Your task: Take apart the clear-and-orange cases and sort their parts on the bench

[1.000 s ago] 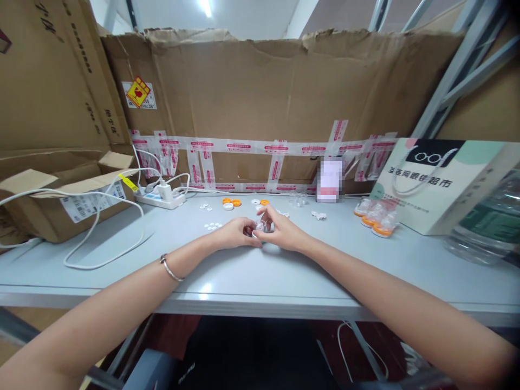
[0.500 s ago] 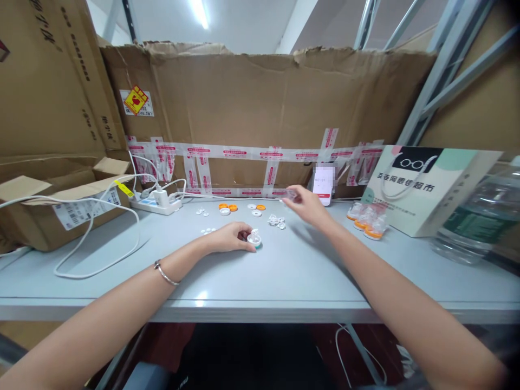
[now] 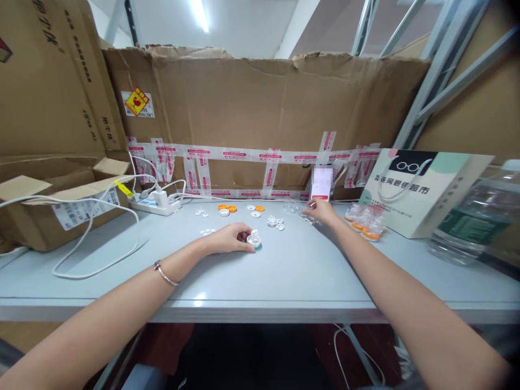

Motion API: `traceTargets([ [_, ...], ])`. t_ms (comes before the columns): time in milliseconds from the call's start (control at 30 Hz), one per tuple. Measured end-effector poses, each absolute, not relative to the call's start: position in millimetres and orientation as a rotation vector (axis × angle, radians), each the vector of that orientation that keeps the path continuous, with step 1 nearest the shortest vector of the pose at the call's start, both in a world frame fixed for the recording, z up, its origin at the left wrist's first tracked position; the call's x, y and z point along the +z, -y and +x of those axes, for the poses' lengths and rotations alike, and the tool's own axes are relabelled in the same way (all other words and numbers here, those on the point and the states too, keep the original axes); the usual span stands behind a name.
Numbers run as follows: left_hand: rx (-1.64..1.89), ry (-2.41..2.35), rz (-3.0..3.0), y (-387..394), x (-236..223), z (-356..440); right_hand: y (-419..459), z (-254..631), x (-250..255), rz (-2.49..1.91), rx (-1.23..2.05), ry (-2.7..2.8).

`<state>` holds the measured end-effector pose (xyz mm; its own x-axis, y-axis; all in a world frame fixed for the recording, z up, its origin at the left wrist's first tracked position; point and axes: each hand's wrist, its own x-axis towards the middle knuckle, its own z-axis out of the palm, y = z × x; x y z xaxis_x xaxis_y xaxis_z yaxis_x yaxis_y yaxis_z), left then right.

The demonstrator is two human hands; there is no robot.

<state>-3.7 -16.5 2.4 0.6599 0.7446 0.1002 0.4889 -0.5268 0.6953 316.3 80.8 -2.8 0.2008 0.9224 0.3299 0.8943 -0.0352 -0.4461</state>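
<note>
My left hand (image 3: pixel 234 238) is closed on a small round cup (image 3: pixel 254 241), white above and teal at its base, with a white piece standing in it. The cup stays on or just above the table. Farther back on the right, my right hand (image 3: pixel 320 210) has its fingers pinched together low over small parts (image 3: pixel 309 220); what they grip is hidden. Clear plastic covers (image 3: pixel 291 206) lie just left of those fingers. Between the hands sits a cluster of white molded pieces (image 3: pixel 275 222).
Orange rings (image 3: pixel 231 209), white rings (image 3: pixel 223 213) and small white discs (image 3: pixel 208 232) lie at the back left. Clear-topped orange units (image 3: pixel 370 235) stand before a paper bag (image 3: pixel 430 189). A phone (image 3: pixel 322 187), bottle (image 3: pixel 473 222), power strip (image 3: pixel 156 205) and looped cable (image 3: pixel 136 238) surround the area.
My right hand has moved right and down to the small parts by the phone, uncovering clear covers on the table. My left hand keeps the cup in the same place.
</note>
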Motion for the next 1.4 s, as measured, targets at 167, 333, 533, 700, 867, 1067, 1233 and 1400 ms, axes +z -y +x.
traceTargets([
  [167, 0.504, -0.947, 2.264, 16, 2, -4, -82, 309, -7, -1.925, 0.069, 1.655],
  [333, 0.506, -0.945, 2.274, 15, 0, -5, -77, 303, -7, -1.92, 0.049, 1.626],
  [533, 0.495, -0.908, 2.284, 15, 0, -5, -54, 282, 13, -1.796, -0.116, 1.62],
  [700, 0.522, -0.884, 2.291, 16, 2, -4, -2, 222, 23, -1.116, 0.114, 2.125],
  [867, 0.545, -0.832, 2.251, 19, 4, -4, 25, 188, 7, -0.84, 0.356, 2.435],
  [1067, 0.595, -0.957, 2.203, 18, -1, 0, 19, 185, -5, -0.856, 0.395, 2.399],
  [1233, 0.637, -0.99, 2.29, 14, -5, 0, 24, 178, -11, -0.823, 0.318, 2.31],
  [1400, 0.618, -1.013, 2.311, 17, -2, 1, 25, 175, -12, -0.936, 0.309, 2.114],
])
